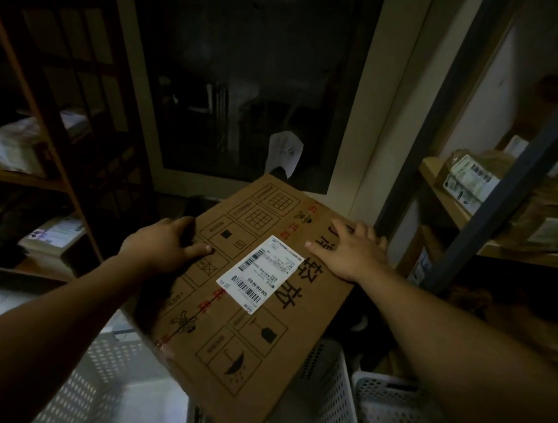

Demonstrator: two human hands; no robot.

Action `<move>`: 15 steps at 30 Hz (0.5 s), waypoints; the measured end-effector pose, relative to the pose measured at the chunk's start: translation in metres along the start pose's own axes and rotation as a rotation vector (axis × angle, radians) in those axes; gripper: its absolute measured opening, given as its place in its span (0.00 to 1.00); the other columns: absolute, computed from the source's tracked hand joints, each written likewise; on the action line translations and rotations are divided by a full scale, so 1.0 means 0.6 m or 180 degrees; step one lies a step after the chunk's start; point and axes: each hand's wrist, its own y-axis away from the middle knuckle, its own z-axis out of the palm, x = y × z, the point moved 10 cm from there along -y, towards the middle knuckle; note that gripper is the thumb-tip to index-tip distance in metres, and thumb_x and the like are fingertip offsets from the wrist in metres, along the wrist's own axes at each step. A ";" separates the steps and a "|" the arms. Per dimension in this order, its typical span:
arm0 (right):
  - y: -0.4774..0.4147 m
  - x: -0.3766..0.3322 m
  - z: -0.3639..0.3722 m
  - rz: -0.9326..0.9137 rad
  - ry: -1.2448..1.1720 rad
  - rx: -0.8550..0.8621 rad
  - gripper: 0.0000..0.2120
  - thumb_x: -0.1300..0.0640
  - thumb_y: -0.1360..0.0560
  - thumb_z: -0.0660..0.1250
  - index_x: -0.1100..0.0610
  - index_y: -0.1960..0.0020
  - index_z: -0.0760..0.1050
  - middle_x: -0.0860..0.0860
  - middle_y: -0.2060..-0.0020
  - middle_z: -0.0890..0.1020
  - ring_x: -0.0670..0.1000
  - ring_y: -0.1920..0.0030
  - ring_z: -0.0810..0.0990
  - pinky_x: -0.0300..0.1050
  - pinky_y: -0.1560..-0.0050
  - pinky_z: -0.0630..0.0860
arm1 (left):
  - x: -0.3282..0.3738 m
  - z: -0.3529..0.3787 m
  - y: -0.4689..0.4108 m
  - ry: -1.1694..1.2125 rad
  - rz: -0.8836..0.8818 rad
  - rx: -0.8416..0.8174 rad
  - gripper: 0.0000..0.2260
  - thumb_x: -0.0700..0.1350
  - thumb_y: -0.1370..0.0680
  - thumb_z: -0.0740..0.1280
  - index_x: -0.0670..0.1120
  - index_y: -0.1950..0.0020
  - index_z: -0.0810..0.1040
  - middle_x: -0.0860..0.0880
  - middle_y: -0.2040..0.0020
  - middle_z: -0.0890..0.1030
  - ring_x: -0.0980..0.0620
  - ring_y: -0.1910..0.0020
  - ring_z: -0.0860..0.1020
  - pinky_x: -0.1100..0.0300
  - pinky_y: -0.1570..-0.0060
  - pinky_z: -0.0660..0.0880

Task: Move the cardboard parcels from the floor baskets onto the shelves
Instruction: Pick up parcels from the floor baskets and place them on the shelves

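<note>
Closest to me, at the bottom of the view, are two white perforated floor baskets, the left basket (104,382) and the right basket (397,420). I cannot tell whether more parcels lie in them.

Above them the large, flat cardboard parcel (258,329) is held in the air. It is tilted, printed face up, and its near corner hangs over the gap between the baskets. A white shipping label (260,273) sits near the middle of that face. I judge the step in hand to be the carry: the parcel is out of the basket but not yet on a shelf.

The left hand (160,245) grips the parcel's left edge, with the fingers curled over the side and the thumb lying on the top face. The right hand (352,253) lies flat on the top face near the far right corner, fingers spread and nearly straight. It presses rather than clasps. I cannot tell whether the fingertips hook over the far edge.

Further off, the right-hand shelves (450,208) already hold labelled parcels (470,179), and the left-hand shelves (16,176) hold others in deep shadow. A dark window (251,70) stands between them.

The next move, as I read it, calls for turning the parcel toward a shelf with room for its width and levelling it. It should then slide in edge first, with the right hand steadying the top so the wide board does not tip.
</note>
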 end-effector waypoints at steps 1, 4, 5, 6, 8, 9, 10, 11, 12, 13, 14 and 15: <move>0.000 0.002 -0.001 0.0028 0.0027 0.0000 0.45 0.21 0.32 0.49 0.42 0.22 0.48 0.57 0.23 0.54 0.59 0.24 0.51 0.63 0.26 0.48 | -0.019 0.007 0.004 0.0034 -0.0224 -0.0100 0.40 0.71 0.30 0.62 0.56 0.24 0.56 0.45 0.32 0.70 0.45 0.40 0.75 0.52 0.52 0.76; 0.001 0.007 0.003 0.0129 0.0064 -0.0028 0.45 0.20 0.32 0.48 0.43 0.22 0.48 0.56 0.23 0.55 0.59 0.24 0.53 0.62 0.27 0.51 | -0.084 0.036 0.020 0.0245 -0.0789 -0.0529 0.47 0.74 0.33 0.62 0.58 0.22 0.45 0.39 0.25 0.59 0.34 0.29 0.63 0.39 0.32 0.64; 0.001 0.009 0.004 0.0154 0.0069 -0.0022 0.46 0.20 0.32 0.48 0.43 0.21 0.48 0.56 0.23 0.55 0.59 0.25 0.53 0.62 0.27 0.51 | -0.102 0.039 0.026 0.0353 -0.0916 -0.0578 0.47 0.72 0.32 0.63 0.57 0.22 0.44 0.38 0.24 0.55 0.33 0.28 0.59 0.37 0.31 0.61; 0.002 0.010 0.004 0.0176 0.0063 -0.0012 0.46 0.20 0.32 0.48 0.43 0.21 0.48 0.56 0.23 0.55 0.59 0.25 0.53 0.62 0.27 0.51 | -0.111 0.040 0.027 0.0473 -0.0984 -0.0609 0.46 0.71 0.31 0.65 0.56 0.22 0.45 0.37 0.24 0.54 0.32 0.28 0.59 0.37 0.31 0.61; 0.003 0.013 0.003 0.0224 0.0031 0.0005 0.46 0.21 0.32 0.48 0.44 0.21 0.49 0.56 0.24 0.56 0.60 0.25 0.54 0.62 0.27 0.52 | -0.104 0.029 0.025 0.0675 -0.0977 -0.0581 0.44 0.68 0.32 0.68 0.54 0.23 0.53 0.37 0.27 0.61 0.33 0.32 0.65 0.36 0.35 0.67; 0.004 0.016 0.003 0.0274 0.0010 0.0000 0.46 0.21 0.32 0.48 0.44 0.21 0.49 0.56 0.24 0.56 0.60 0.25 0.54 0.62 0.27 0.52 | -0.095 0.017 0.022 0.0745 -0.0923 -0.0465 0.43 0.67 0.33 0.70 0.52 0.24 0.58 0.38 0.29 0.64 0.34 0.34 0.68 0.37 0.38 0.70; 0.006 0.020 0.005 0.0351 -0.0022 -0.0019 0.46 0.21 0.32 0.48 0.45 0.21 0.50 0.56 0.24 0.57 0.60 0.25 0.54 0.63 0.28 0.52 | -0.087 0.000 0.020 0.0835 -0.0872 -0.0249 0.41 0.64 0.32 0.71 0.51 0.25 0.60 0.39 0.29 0.63 0.35 0.35 0.69 0.38 0.40 0.72; 0.009 0.026 0.007 0.0457 -0.0063 -0.0039 0.46 0.20 0.32 0.48 0.45 0.22 0.50 0.56 0.24 0.57 0.61 0.25 0.54 0.63 0.28 0.53 | -0.079 -0.017 0.019 0.1006 -0.0834 0.0020 0.39 0.60 0.31 0.72 0.51 0.25 0.60 0.40 0.27 0.59 0.35 0.34 0.67 0.38 0.40 0.72; 0.011 0.034 0.008 0.0575 -0.0100 -0.0045 0.47 0.20 0.32 0.47 0.45 0.22 0.51 0.57 0.25 0.57 0.61 0.26 0.54 0.64 0.29 0.53 | -0.072 -0.031 0.019 0.1280 -0.0814 0.0282 0.39 0.56 0.30 0.73 0.51 0.24 0.58 0.41 0.25 0.54 0.34 0.32 0.65 0.39 0.39 0.72; 0.013 0.039 0.007 0.0683 -0.0116 -0.0029 0.47 0.20 0.33 0.47 0.46 0.22 0.52 0.58 0.25 0.58 0.62 0.26 0.55 0.64 0.29 0.54 | -0.070 -0.038 0.022 0.1591 -0.0838 0.0478 0.41 0.53 0.29 0.74 0.51 0.23 0.55 0.43 0.24 0.50 0.35 0.31 0.63 0.40 0.38 0.71; 0.016 0.044 0.006 0.0774 -0.0124 -0.0005 0.46 0.21 0.32 0.46 0.46 0.22 0.53 0.59 0.26 0.59 0.63 0.27 0.57 0.64 0.30 0.55 | -0.068 -0.041 0.029 0.1911 -0.0906 0.0629 0.42 0.50 0.30 0.75 0.50 0.23 0.54 0.43 0.24 0.49 0.35 0.30 0.63 0.41 0.38 0.71; 0.019 0.047 0.006 0.0846 -0.0141 0.0017 0.46 0.21 0.32 0.46 0.47 0.22 0.53 0.59 0.27 0.60 0.64 0.28 0.58 0.64 0.30 0.55 | -0.070 -0.033 0.037 0.2132 -0.1032 0.0674 0.43 0.48 0.31 0.76 0.48 0.23 0.53 0.42 0.24 0.50 0.36 0.30 0.63 0.42 0.39 0.71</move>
